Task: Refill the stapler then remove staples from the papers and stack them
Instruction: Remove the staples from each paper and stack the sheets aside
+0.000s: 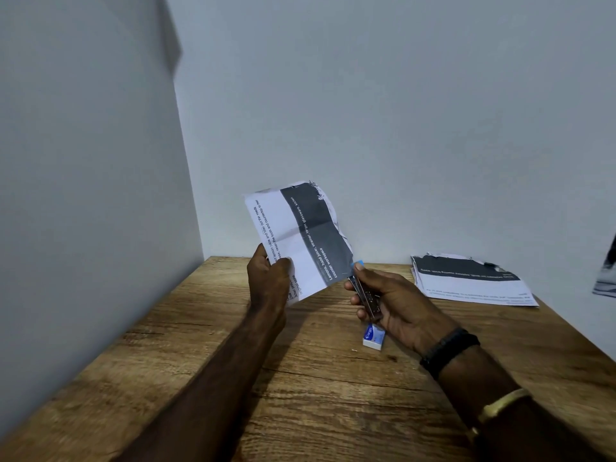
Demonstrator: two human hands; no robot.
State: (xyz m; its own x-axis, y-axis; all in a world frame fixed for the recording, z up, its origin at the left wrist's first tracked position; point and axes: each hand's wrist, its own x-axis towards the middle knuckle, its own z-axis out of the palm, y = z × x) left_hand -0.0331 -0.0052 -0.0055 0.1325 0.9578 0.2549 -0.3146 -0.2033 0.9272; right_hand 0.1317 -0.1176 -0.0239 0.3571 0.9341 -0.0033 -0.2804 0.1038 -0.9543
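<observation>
My left hand (268, 273) pinches the lower left edge of a printed paper (300, 235) with a dark band and holds it upright above the wooden table (233, 345). My right hand (390, 301) grips a small metal stapler (365, 293) with a blue tip. That tip touches the paper's lower right corner. A stack of similar papers (473, 281) lies flat at the back right of the table. A small white and blue staple box (374, 338) lies on the table just below my right hand.
Grey walls close in the table on the left and at the back. Another dark printed sheet (606, 275) shows at the right edge of the view. A few tiny loose staples lie on the wood near the box.
</observation>
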